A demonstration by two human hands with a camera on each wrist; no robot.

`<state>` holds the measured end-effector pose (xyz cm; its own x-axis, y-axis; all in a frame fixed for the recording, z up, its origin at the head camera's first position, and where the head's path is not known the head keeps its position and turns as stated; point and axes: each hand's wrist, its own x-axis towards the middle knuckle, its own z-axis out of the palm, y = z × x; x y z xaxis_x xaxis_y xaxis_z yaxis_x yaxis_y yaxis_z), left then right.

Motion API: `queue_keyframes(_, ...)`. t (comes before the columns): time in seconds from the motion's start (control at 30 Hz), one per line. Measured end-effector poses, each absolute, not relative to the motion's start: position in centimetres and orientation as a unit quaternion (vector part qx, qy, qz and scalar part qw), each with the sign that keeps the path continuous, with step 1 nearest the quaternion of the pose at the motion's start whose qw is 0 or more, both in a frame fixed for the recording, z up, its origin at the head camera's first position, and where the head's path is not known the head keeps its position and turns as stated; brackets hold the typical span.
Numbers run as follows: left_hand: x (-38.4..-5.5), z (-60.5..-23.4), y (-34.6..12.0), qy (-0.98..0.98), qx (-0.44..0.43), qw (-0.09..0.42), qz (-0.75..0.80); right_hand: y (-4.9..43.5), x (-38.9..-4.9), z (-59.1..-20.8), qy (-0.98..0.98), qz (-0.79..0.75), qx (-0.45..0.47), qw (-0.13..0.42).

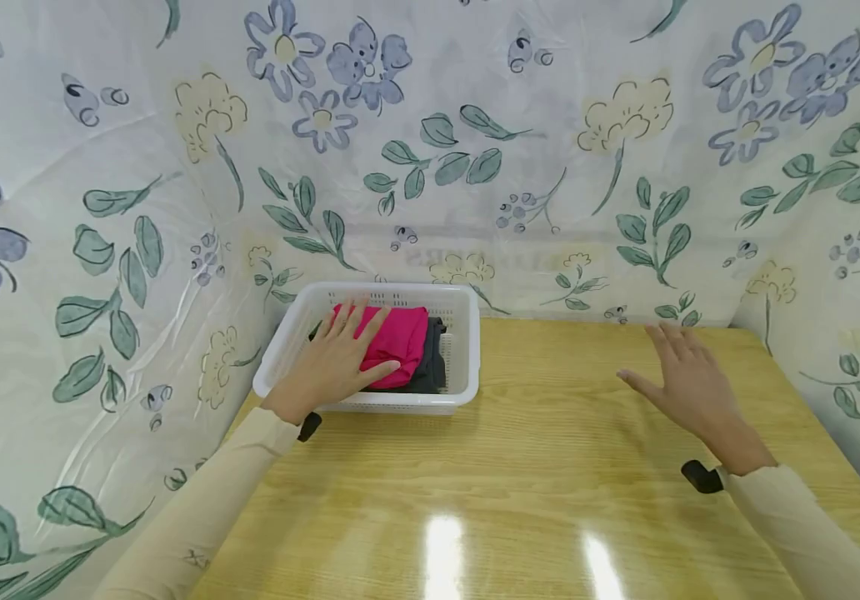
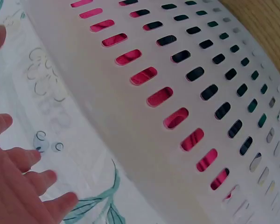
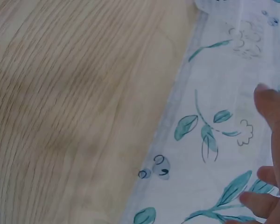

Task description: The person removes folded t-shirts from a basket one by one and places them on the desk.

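Note:
A white plastic basket (image 1: 467, 350) with slotted walls stands at the back left of the wooden table. Inside it lies bright pink folded cloth (image 1: 405, 337) on top of dark grey cloth (image 1: 433, 358). My left hand (image 1: 332, 358) is spread above the basket's left part, fingers straight, holding nothing. The left wrist view shows the slotted basket wall (image 2: 126, 107), with pink and dark cloth behind the holes. Over the table's right side, my right hand (image 1: 688, 383) hovers with fingers extended and thumb apart, and it grips nothing.
The wooden table (image 1: 550, 450) reaches to a curtain (image 1: 535, 183) printed with flowers and leaves, which hangs behind it and on both sides. Light glares off the table's near part. A dark device (image 1: 702, 477) is worn at the right wrist.

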<state>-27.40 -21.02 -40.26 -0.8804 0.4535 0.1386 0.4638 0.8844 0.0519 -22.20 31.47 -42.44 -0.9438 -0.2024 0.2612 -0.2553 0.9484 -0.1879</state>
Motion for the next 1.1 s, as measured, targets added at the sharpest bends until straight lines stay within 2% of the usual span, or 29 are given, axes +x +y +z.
queue_keyframes(0.23, -28.1, -40.1, -22.1, -0.957, -0.255, 0.100, -0.095, 30.1, -22.4, -42.3, -0.979, 0.139, 0.111, 0.096)
queue_keyframes(0.53, -29.2, -39.5, -24.7, -0.954, -0.199, 0.025, -0.221, 26.0, -24.0, -42.2, -0.961, 0.202, 0.141, 0.128)
queue_keyframes(0.63, -29.4, -39.2, -25.3, -0.949, -0.180, 0.026, -0.256, 23.8, -24.6, -42.3, -0.954, 0.218, 0.153, 0.138)
queue_keyframes(1.1, -30.8, -39.2, -27.2, -0.940, -0.101, 0.033, -0.325, 15.0, -27.3, -40.7, -0.920, 0.338, 0.171, 0.102)
